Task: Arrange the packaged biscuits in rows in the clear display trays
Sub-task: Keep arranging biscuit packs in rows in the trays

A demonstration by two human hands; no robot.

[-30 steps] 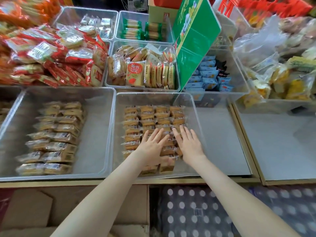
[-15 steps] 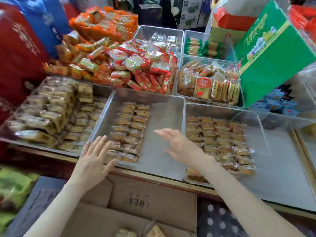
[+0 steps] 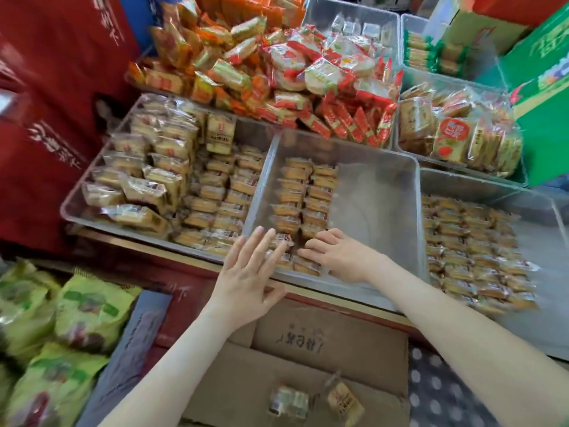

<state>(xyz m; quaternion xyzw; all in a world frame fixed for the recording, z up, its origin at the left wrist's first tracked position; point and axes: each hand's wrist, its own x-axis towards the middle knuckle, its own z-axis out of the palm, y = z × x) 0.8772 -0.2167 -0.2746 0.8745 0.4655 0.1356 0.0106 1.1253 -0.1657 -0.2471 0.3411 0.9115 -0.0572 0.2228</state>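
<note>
The middle clear tray [image 3: 381,211] is seen with packaged biscuits [image 3: 304,198] laid in two rows along its left side, the rest of its floor being bare. The right hand [image 3: 341,257] is laid on the nearest packets of these rows, at the tray's front end. Its fingers are stretched out and only lightly bent, and no packet appears to be pinched, though blur leaves this uncertain. The left hand [image 3: 246,285] is held flat and wide over the tray's front left corner, fingers spread and straight, and nothing is held in it. Whether its fingertips touch the nearest packets cannot be told.

To the right, a second clear tray [image 3: 480,186] is filled with several rows of small biscuits [image 3: 471,248]. To the left, a third tray [image 3: 66,208] is stocked with rows of small packets [image 3: 221,195] and a pile of larger packets [image 3: 147,167]. Behind the trays, a heap of red and orange snack packets [image 3: 308,75] is piled up. Below the counter edge, an open cardboard box [image 3: 308,349] is seen between the forearms, with two loose packets [image 3: 289,402] lying in it. Green bags [image 3: 61,318] are stacked at the lower left.
</note>
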